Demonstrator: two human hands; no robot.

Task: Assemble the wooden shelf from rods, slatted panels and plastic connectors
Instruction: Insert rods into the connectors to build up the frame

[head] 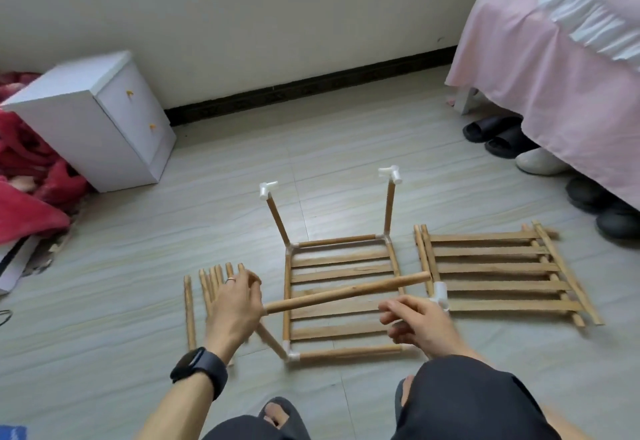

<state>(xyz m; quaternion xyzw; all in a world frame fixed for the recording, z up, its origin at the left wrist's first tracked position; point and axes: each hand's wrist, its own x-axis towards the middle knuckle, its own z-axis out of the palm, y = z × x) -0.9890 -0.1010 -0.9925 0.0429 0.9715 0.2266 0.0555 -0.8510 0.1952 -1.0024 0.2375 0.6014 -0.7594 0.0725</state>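
A partly built shelf frame [341,240] lies on the floor, a slatted panel [343,273] inside its rods. Two far upright rods carry white plastic connectors [268,190] [389,173]. My left hand [235,304] grips one end of a loose wooden rod [346,292], which runs level across the frame toward the right. My right hand [419,327] is closed at the frame's near right corner on a white connector [440,296] that sticks out past its fingers. A near left upright rod [272,339] leans behind my left hand.
Several loose rods [207,287] lie left of the frame. A stack of slatted panels [502,266] lies to its right. A white nightstand [104,117] and red blanket [27,180] stand far left; a pink bed skirt [554,76] with shoes [495,131] fills the right.
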